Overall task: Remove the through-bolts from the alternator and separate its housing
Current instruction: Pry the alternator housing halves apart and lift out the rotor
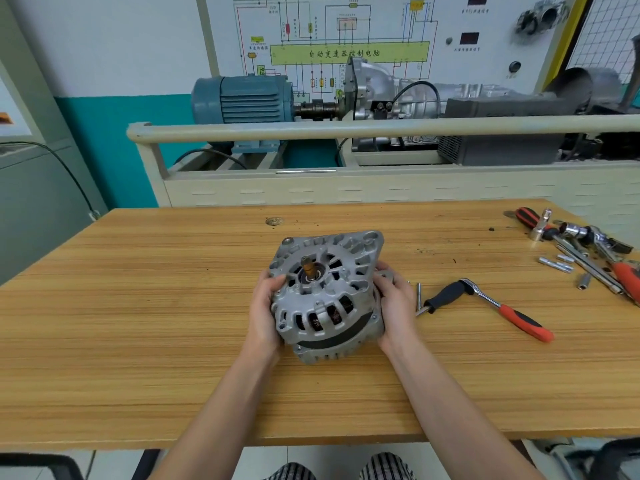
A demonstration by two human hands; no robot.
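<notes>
Workshop classroom; wooden tabletop (173, 306) in front, training rig behind with a blue electric motor (242, 98) coupled to a gearbox, all against a white wiring-diagram board (346, 29). The board's green band reads 自动变速器控制电脑; smaller labels too fine to read. Only one view, from the head camera. The alternator (327, 296) sits at the tabletop's centre, shaft end up, so its long axis runs roughly vertical, tilted slightly toward the camera; a dark seam band shows around its lower front between the two housing halves. Left hand (265, 306) cups its left flank, fingers curled round the front housing rim; right hand (394, 303) grips the opposite flank the same way, so both hold the casting between them, equally near. No brand visible on the alternator. Just right of the right hand lie two loose through-bolts (419, 299), beside a ratchet (485, 303) with black and orange grip. Further right, more sockets and tools (581, 244) in a loose scatter. Judgement: bolts appear out, at least some; the separation step is in hand, and the pull would need to go along the shaft axis, upper half lifted off the lower at the seam.
</notes>
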